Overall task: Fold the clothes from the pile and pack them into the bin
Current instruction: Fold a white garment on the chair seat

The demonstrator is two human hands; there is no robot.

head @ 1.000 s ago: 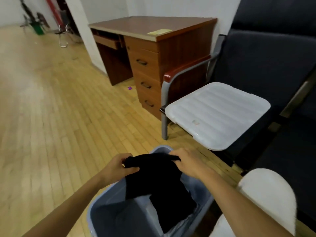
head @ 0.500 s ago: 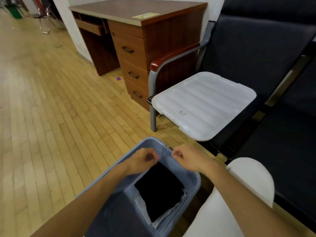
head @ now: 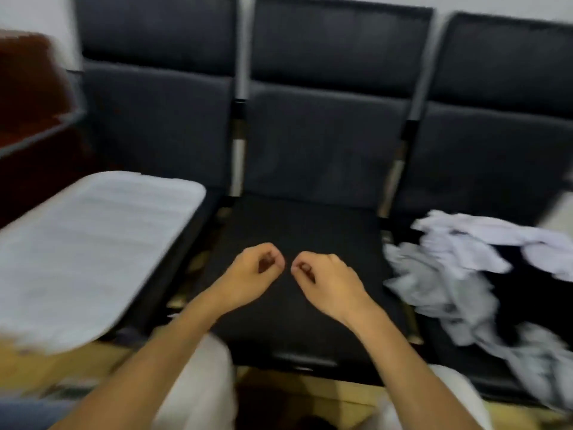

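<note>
Head view, blurred by motion. Both hands are raised side by side above the middle seat (head: 297, 243) of a row of three dark padded chairs. The left hand (head: 251, 274) and the right hand (head: 325, 280) are near each other but apart, knuckles facing one another across a narrow gap. The fingers (head: 269, 259) of the left hand are curled inward toward the palm, tips together, with nothing between them; those of the right hand are curled the same way and likewise hold nothing. Both forearms are bare.

The pile of clothes (head: 465, 274) lies to the right of the right hand's fingers, on the right-hand seat: crumpled white and pale grey garments over something dark, too blurred to separate into single pieces. The pile is well apart from both hands and touched by neither.

To the left of the left hand's fingers, a white ribbed lid (head: 93, 243) rests flat on the left-hand seat, its near edge overhanging the front of that seat. Beyond the lid, at the far left, stands a dark reddish-brown desk (head: 28, 88), blurred.

Below the hands and nearer the viewer, the person's knees in pale trousers (head: 201, 383) appear at either side of the middle seat's front edge. A grey-blue strip (head: 31, 414) at the lower left corner may be the bin, though the blur leaves this uncertain. Wooden floor (head: 304, 398) shows between the knees.
</note>
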